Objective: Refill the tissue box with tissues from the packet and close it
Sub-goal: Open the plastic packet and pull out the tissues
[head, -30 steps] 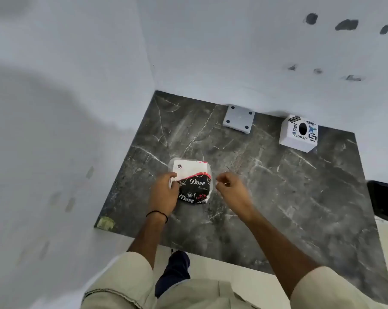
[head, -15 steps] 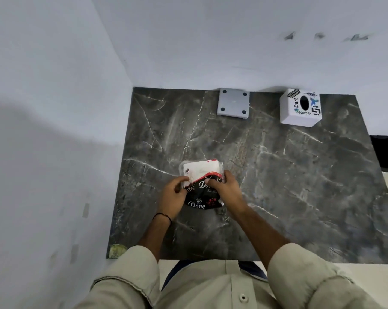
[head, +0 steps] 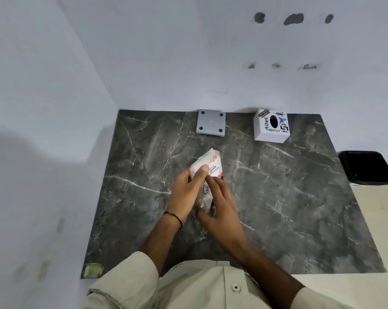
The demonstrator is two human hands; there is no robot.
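Note:
The tissue packet, clear plastic with white, red and black print, is lifted off the dark marble slab and held tilted on edge. My left hand grips its left side with the thumb on top. My right hand holds its lower right side, hiding most of the packet's black part. The white tissue box, with stickers and a black oval hole on top, stands at the back right against the wall. Its grey square lid with dark corner feet lies flat at the back centre.
White walls close in the slab at the left and back. A black tray-like object sits just off the slab's right edge. A greenish mark is at the slab's front left corner.
The packet lay flat with my left hand on it; my right hand joined, and both have lifted and turned it on edge. The camera view also shifted.

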